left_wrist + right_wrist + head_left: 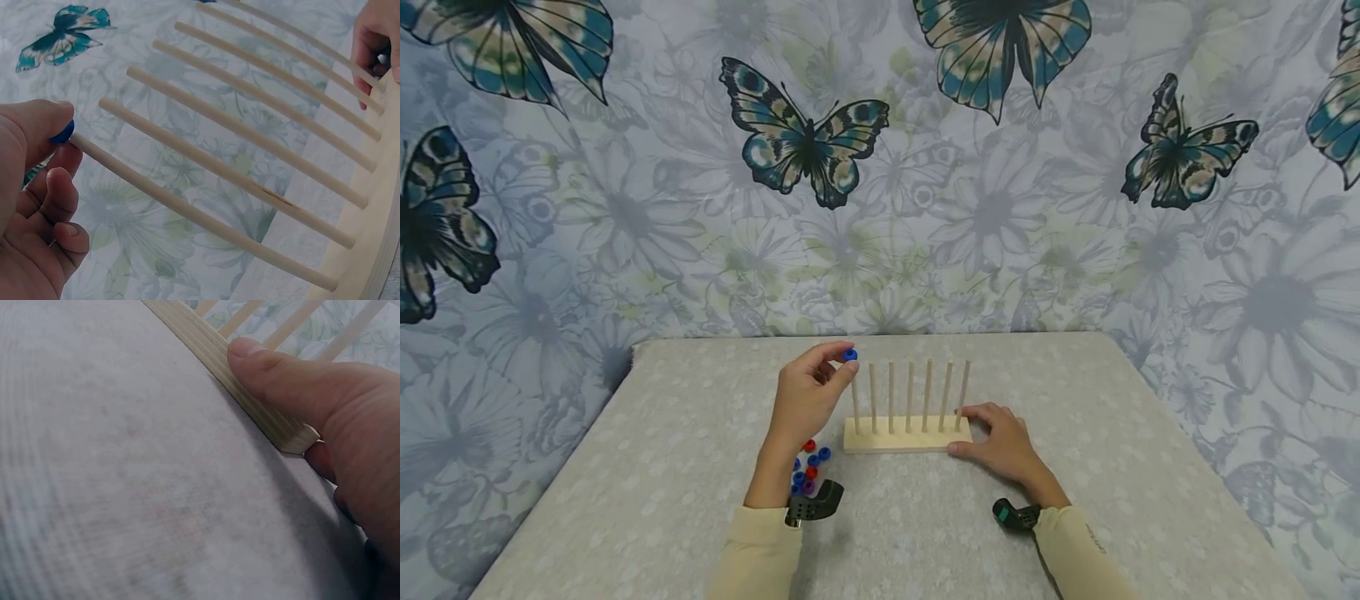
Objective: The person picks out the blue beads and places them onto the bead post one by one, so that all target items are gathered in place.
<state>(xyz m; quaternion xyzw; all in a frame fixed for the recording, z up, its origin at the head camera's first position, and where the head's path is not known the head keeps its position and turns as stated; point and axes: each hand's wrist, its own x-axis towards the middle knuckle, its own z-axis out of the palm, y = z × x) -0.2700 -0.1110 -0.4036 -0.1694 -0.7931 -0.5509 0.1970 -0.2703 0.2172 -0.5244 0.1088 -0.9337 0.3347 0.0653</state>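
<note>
Between thumb and forefinger, my left hand pinches a blue bead right at the top of the leftmost peg. In the left wrist view the blue bead sits against that peg's tip, partly covered by the thumb. The wooden peg rack has a row of several upright bare pegs on a flat base. My right hand grips the right end of the base, thumb on the front edge and fingers behind, as the right wrist view shows with the thumb on the wood.
Several loose red, blue and purple beads, among them a red bead, lie left of the rack beside my left forearm. The table wears a pale patterned cover and meets a butterfly-printed wall at the back.
</note>
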